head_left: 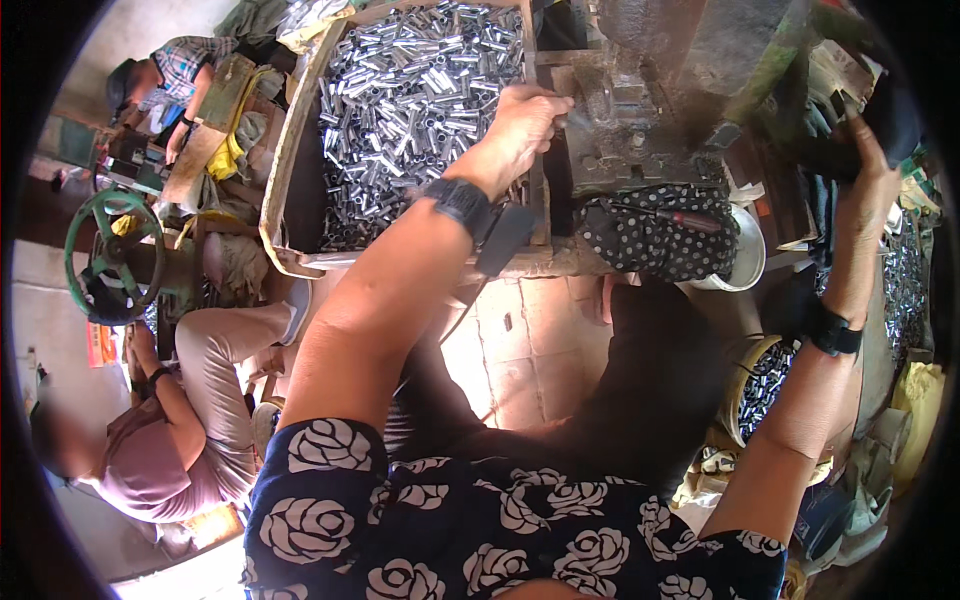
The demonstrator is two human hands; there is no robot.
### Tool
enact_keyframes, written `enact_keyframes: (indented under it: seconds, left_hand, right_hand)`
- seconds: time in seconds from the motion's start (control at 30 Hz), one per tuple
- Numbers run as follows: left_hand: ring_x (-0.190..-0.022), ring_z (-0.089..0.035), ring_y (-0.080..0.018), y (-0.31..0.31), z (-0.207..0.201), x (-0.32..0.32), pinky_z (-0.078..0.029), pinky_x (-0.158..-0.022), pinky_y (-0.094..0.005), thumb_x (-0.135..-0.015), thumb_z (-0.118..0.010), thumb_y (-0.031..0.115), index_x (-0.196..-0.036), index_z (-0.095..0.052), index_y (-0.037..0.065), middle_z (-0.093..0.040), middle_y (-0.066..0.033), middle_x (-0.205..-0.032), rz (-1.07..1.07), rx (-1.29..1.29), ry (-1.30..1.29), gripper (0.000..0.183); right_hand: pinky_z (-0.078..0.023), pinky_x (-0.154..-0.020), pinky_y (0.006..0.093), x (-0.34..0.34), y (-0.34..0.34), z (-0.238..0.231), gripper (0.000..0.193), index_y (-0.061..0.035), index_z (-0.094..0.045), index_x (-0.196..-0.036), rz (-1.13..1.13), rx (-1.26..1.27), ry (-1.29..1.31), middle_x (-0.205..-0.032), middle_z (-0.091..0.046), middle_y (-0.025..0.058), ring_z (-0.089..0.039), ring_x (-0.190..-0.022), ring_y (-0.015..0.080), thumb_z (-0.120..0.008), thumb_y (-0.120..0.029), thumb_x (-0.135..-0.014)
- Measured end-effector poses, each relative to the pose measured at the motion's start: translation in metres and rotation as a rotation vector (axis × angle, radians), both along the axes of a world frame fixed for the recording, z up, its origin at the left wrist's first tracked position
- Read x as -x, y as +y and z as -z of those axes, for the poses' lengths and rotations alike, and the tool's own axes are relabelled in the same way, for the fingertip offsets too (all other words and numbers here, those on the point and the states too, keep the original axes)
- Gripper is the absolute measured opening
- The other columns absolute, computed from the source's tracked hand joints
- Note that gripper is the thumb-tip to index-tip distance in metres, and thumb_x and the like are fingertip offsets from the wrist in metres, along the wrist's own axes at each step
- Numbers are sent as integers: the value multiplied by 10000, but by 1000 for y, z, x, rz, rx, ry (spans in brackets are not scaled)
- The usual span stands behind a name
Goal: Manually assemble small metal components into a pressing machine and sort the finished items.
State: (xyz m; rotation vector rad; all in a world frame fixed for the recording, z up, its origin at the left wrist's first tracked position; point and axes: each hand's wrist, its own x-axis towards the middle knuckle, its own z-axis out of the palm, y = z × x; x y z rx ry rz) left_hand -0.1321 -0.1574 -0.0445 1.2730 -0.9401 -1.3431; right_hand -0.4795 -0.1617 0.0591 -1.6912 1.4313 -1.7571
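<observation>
My left hand is over the right edge of a wooden tray, next to the metal bed of a machine. Its fingers are pinched together toward the machine; whatever is between them is too small and blurred to name. Beside that hand, the tray holds a heap of short shiny metal tubes. My right hand is raised at the far right against a dark rounded part. One finger or the thumb points up; the other fingers are hidden, so its grip does not show.
A screwdriver lies on a dotted cloth beside a white bucket. A container of metal pieces stands below my right forearm. Two other people work at the left, near a green handwheel.
</observation>
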Motion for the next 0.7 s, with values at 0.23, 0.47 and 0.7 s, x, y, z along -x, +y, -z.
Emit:
enact_keyframes:
  seconds: [0.23, 0.47, 0.7]
  left_hand:
    - [-628, -512, -164, 15, 7, -25, -415, -527, -287, -728, -495, 30, -834, -552, -58, -537, -104, -777, -21, -2, 149, 149]
    - [-804, -598, -297, 3, 18, -3, -531, -750, -356, -735, -395, -121, -887, -484, -149, -532, -204, -894, 7, 42, 169, 178]
    - [-815, -610, -334, -13, 9, 19, -547, -741, -366, -780, -342, -106, -960, -424, -165, -525, -249, -934, 55, 173, 127, 206]
  right_hand:
    - [-442, -703, 274, -9, -2, 5, 212, -15, -623, -895, -96, -92, -321, -775, -609, 56, -569, -714, 154, -662, -123, -717]
    - [-428, -659, 252, 7, -9, -18, 213, -31, -636, -913, -118, -139, -234, -788, -599, 48, -544, -678, 142, -636, -164, -747]
    - [-406, -670, 231, 59, -46, -53, 335, -66, -596, -1095, -203, -251, 21, -804, -553, 5, -508, -723, 104, -543, -271, -834]
